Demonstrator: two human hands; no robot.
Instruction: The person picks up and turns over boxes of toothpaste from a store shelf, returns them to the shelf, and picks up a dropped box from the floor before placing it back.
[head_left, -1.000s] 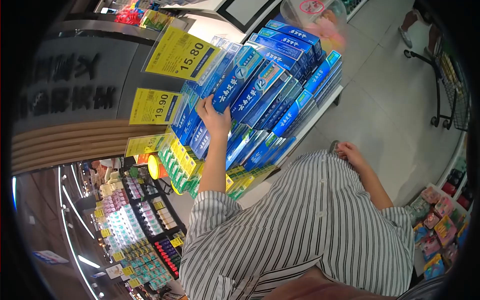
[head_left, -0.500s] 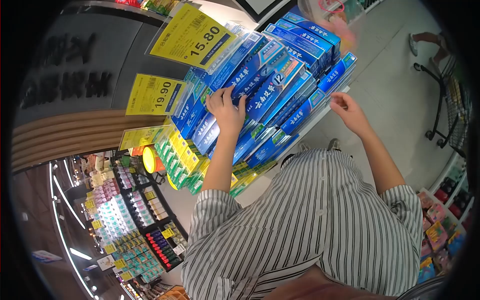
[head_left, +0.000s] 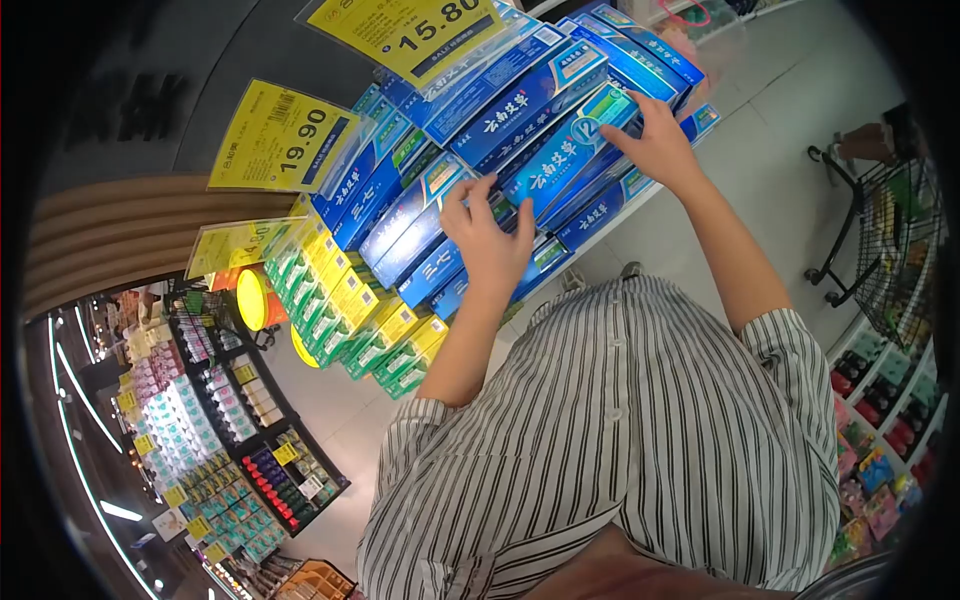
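Observation:
A blue toothpaste-type box (head_left: 568, 155) marked 12 lies slanted on top of a stack of similar blue boxes (head_left: 505, 115). Around its lower left end are the thumb and forefinger of my left hand (head_left: 490, 235), the other fingers curled. My right hand (head_left: 655, 145) grips the upper right end between thumb and forefinger. Beside the left hand lie more blue and white boxes (head_left: 415, 225). Green and yellow boxes (head_left: 335, 310) stand in rows at the lower left of the display.
Yellow price signs (head_left: 280, 135) jut out along the display's left side. A wire shopping cart (head_left: 885, 235) is on the floor at the right, with part of a person near it. Stocked shelves (head_left: 270, 440) stand at the lower left, and packaged goods at the lower right.
My right hand has come up from beside the shirt to the box's right end. The left hand has shifted to its left end. The display now appears closer, and the marked box lies differently.

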